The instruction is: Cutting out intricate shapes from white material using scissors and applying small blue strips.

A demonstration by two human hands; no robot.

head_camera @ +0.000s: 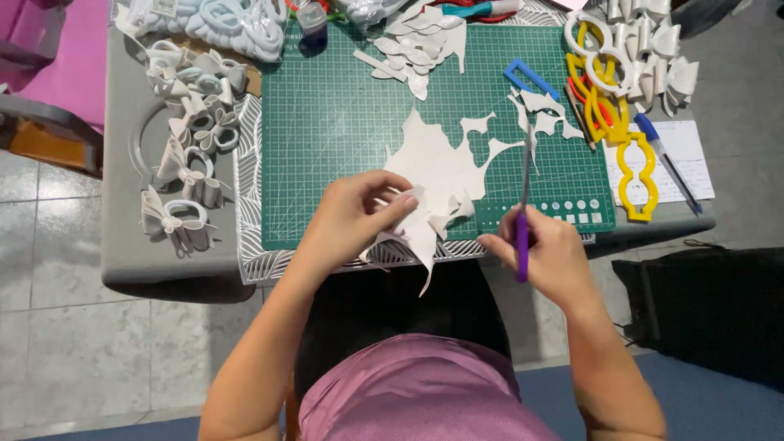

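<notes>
- Over the near edge of the green gridded cutting mat [343, 122], the left hand [353, 219] pinches a ragged, cut-out white sheet [441, 175] between thumb and fingertips.
- Right of the sheet, the right hand [543, 253] is clenched around purple-handled scissors [523, 214], blades pointing up the mat; cutting looks under way, and the next snip needs the sheet turned into the blades.
- Left of the mat lie finished white bows [184, 163]; right of it, yellow templates [629, 155] and a blue pen [665, 159]; white offcuts [539, 110] crowd the blades' far side.
</notes>
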